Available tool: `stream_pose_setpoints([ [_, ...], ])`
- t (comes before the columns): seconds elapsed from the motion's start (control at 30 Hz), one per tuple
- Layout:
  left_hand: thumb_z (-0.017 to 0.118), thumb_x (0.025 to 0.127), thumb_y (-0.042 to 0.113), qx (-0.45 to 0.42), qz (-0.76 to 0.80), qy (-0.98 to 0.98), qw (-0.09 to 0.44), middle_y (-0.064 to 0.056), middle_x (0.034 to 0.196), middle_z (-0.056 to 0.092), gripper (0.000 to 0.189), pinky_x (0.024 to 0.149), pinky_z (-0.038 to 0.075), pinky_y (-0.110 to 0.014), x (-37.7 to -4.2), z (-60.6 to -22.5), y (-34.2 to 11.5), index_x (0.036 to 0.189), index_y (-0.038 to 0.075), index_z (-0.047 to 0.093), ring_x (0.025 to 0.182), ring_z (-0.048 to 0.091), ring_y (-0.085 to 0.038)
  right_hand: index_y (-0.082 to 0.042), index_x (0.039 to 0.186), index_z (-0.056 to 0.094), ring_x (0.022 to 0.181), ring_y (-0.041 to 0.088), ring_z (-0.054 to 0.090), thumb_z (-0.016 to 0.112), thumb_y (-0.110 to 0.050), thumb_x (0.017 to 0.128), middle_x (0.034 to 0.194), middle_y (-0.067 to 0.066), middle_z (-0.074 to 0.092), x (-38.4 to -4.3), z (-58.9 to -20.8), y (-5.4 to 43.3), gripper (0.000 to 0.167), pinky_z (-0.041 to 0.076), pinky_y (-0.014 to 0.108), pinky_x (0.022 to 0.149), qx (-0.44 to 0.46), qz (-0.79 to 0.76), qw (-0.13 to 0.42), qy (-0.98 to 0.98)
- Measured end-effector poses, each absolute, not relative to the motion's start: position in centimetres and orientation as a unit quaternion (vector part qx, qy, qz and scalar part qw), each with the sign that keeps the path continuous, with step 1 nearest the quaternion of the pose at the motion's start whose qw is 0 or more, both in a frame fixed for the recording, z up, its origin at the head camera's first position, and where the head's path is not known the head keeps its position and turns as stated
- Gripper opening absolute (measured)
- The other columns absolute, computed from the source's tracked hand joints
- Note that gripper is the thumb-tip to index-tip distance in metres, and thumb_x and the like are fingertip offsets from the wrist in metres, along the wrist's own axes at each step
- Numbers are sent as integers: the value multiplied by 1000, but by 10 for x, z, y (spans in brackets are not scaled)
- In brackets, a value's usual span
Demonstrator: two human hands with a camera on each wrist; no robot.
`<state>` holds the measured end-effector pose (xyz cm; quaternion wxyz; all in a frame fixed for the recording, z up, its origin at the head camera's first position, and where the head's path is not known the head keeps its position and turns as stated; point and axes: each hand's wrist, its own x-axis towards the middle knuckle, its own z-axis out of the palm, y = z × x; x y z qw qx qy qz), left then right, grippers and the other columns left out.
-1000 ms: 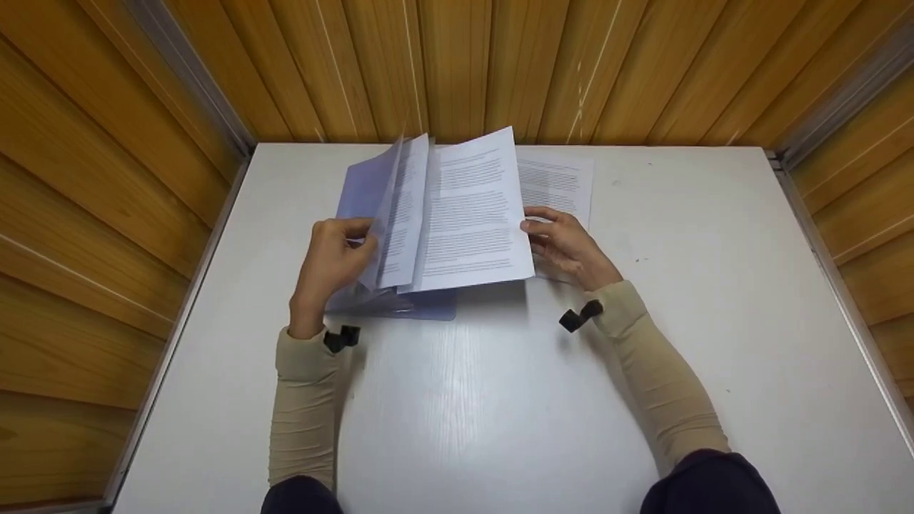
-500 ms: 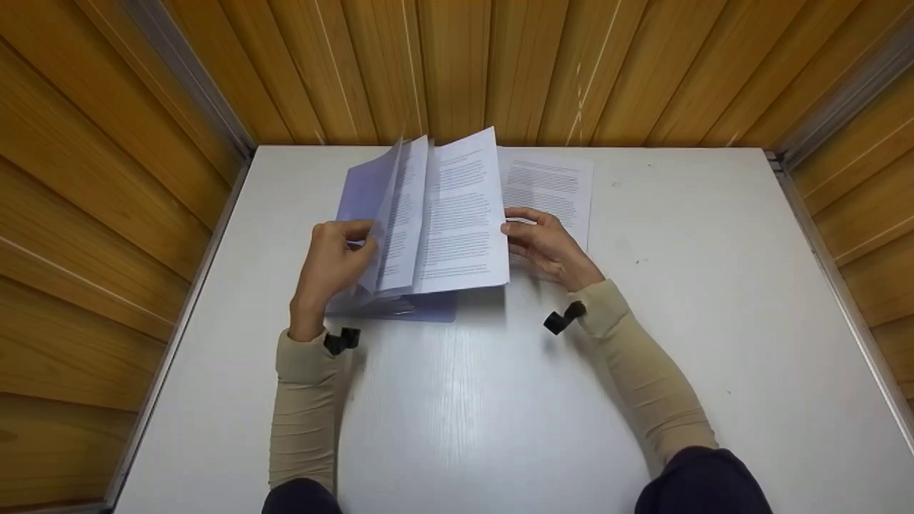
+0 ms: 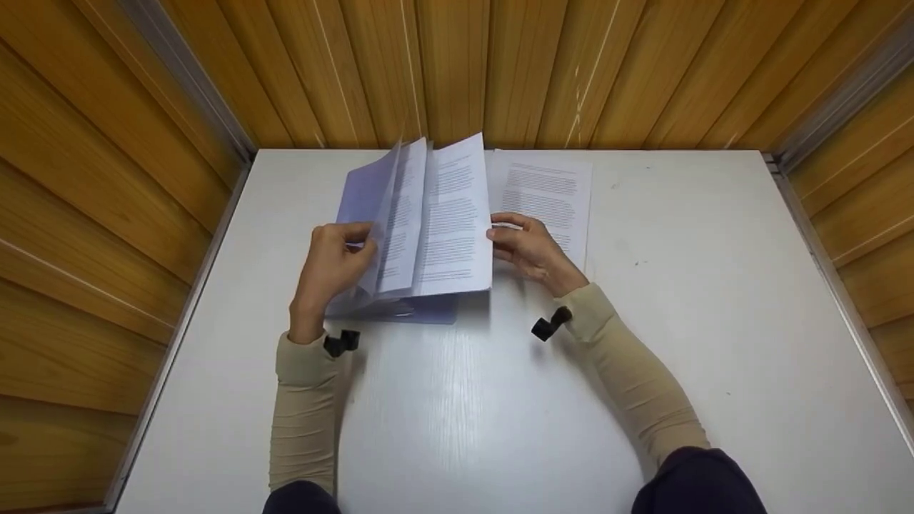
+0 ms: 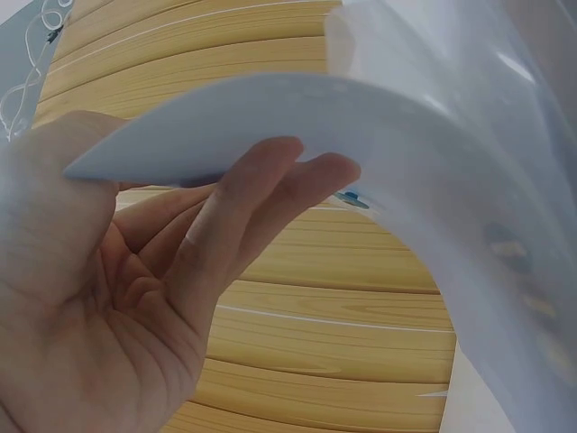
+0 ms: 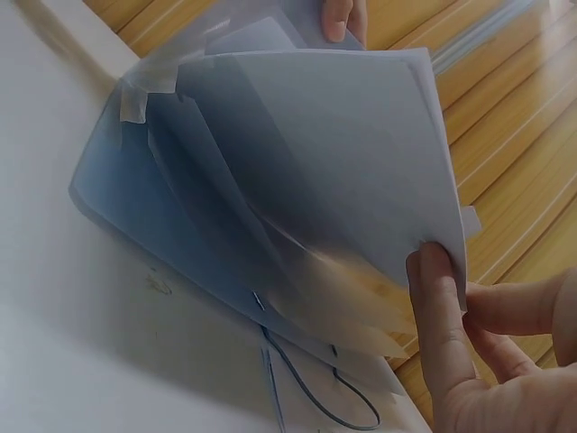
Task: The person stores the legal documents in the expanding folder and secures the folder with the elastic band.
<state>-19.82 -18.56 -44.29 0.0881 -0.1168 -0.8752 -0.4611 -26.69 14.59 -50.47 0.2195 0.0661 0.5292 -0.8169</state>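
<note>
A blue display folder (image 3: 364, 193) with clear plastic pockets is spread at the back left, its leaves raised. Between thumb and fingers, my left hand (image 3: 335, 257) pinches a clear pocket leaf (image 3: 388, 214), which bends in an arch in the left wrist view. My right hand (image 3: 528, 250) pinches a printed sheet (image 3: 453, 221) by its right edge. The sheet stands tilted, its left side behind the raised leaves. In the right wrist view, the right thumb and fingers (image 5: 437, 298) lie on either side of the sheet's edge, over the folder's lower part.
Another printed sheet (image 3: 546, 189) lies flat on the white table (image 3: 714, 285), behind the right hand. A thin dark blue cord (image 5: 315, 388) loops beside the folder. Wood-panelled walls (image 3: 457, 71) border the table at the back and sides.
My right hand has moved left with the printed sheet, bringing its edge closer to the raised leaves. More of the flat sheet behind shows. The left hand has stayed in place.
</note>
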Motion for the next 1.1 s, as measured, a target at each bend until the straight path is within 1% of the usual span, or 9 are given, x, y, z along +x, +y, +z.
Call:
stream_pose_setpoints([
  [0.1, 61, 93, -2, -119, -462, -874, 92, -27, 119, 76, 34, 85, 64, -50, -198, -443, -186, 123, -8, 76, 106, 77, -36, 1, 129, 61, 90, 22, 77, 64, 11, 98, 103, 12, 77, -266, -504, 141, 32, 65, 34, 80, 64, -815, 218, 532],
  [0.33, 62, 93, -1, -120, -458, -876, 94, -26, 120, 76, 34, 84, 64, -50, -200, -443, -187, 124, -7, 76, 105, 77, -34, 4, 134, 60, 92, 22, 77, 65, 11, 98, 106, 13, 76, -266, -503, 129, 37, 65, 34, 82, 52, -810, 221, 541],
  [0.47, 61, 93, -1, -113, -460, -876, 92, -27, 119, 75, 35, 84, 64, -51, -199, -443, -187, 123, -8, 75, 105, 78, -36, 4, 133, 60, 90, 21, 78, 65, 11, 97, 104, 12, 77, -267, -503, 125, 37, 65, 33, 81, 53, -807, 222, 545],
  [0.6, 61, 92, 0, -107, -464, -875, 88, -27, 118, 76, 35, 81, 64, -48, -200, -443, -186, 123, -8, 76, 102, 79, -36, 6, 135, 60, 86, 21, 78, 65, 12, 97, 102, 11, 77, -268, -502, 120, 38, 65, 33, 78, 50, -807, 216, 547],
  [0.8, 61, 93, 1, -111, -461, -876, 91, -26, 117, 77, 35, 80, 64, -45, -201, -443, -185, 123, -7, 76, 101, 79, -34, 6, 135, 60, 85, 22, 77, 65, 11, 98, 104, 12, 76, -269, -499, 114, 39, 65, 33, 76, 45, -806, 212, 551],
  [1.0, 61, 92, 1, -111, -464, -874, 90, -27, 119, 76, 36, 83, 64, -50, -202, -442, -184, 124, -8, 75, 103, 78, -35, 7, 135, 60, 86, 21, 77, 65, 10, 97, 104, 13, 75, -270, -497, 106, 38, 65, 33, 75, 39, -800, 212, 560],
  [1.1, 62, 93, 1, -113, -464, -873, 94, -27, 119, 76, 35, 83, 64, -50, -202, -442, -184, 123, -8, 76, 103, 78, -35, 6, 134, 60, 86, 21, 77, 66, 9, 97, 105, 13, 75, -271, -498, 104, 37, 65, 34, 77, 37, -796, 214, 564],
])
